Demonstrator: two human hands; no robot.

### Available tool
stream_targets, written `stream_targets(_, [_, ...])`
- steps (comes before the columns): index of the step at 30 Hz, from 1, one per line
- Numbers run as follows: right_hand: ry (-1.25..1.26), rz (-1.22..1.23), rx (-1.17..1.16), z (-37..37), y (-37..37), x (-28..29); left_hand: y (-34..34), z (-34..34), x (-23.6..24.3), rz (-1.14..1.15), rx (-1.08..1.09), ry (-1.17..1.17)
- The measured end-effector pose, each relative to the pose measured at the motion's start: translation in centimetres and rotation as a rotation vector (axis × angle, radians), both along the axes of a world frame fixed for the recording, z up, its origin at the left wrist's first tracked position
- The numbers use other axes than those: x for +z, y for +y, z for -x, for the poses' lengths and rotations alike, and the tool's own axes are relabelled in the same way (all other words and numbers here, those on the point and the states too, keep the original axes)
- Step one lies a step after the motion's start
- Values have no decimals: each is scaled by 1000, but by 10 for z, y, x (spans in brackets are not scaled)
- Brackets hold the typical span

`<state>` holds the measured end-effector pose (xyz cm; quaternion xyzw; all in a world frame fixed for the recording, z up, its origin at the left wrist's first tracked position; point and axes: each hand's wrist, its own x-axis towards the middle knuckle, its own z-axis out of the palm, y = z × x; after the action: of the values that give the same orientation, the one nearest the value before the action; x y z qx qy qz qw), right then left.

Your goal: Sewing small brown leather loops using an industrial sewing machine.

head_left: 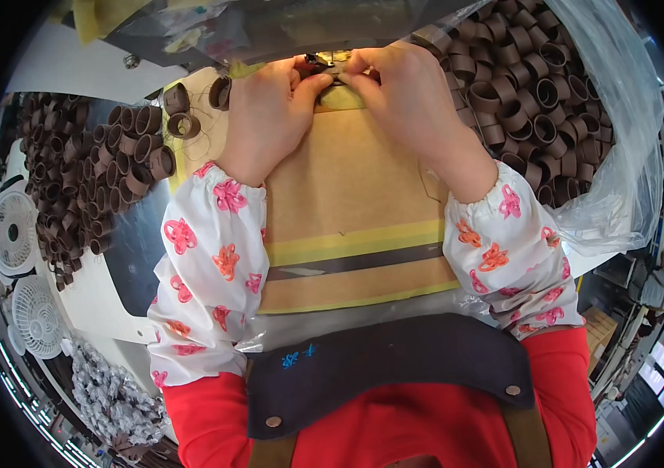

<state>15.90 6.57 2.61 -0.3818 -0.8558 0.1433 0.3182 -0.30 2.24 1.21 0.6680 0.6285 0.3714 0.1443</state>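
Beneath the lit head of a sewing machine point(238, 35), both hands meet at the needle area. My left hand point(269, 109) pinches one side of a small brown band point(335, 72), thumb and forefinger pressed together. On the other side my right hand point(417, 97) pinches the same piece, its thumb pointing inward. Most of the band is hidden by fingers and the machine. Just left of my left hand lie a few loose brown rings point(184, 125) with fine threads. Under my wrists stretches a tan work surface point(347, 168) edged with yellow tape.
A large heap of brown band rings point(527, 93) fills the right side, bordered by clear plastic sheeting point(624, 156). Another pile of rings point(98, 164) spreads over the left of the table. White fans point(16, 230) and a bundle of plastic-wrapped items point(109, 390) sit beyond the left edge.
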Motion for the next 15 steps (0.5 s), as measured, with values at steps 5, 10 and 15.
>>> stream_targets(5, [-6,20,-23,1,-1,-1,0,0,-1,1,-5,-41])
stream_targets(10, [-3,-10,-17,3,1,-3,-1,1,2,47,0,-27])
stream_targets(15, [-52,6,-47,0,-1,1,0,-3,0,4,-5,-69])
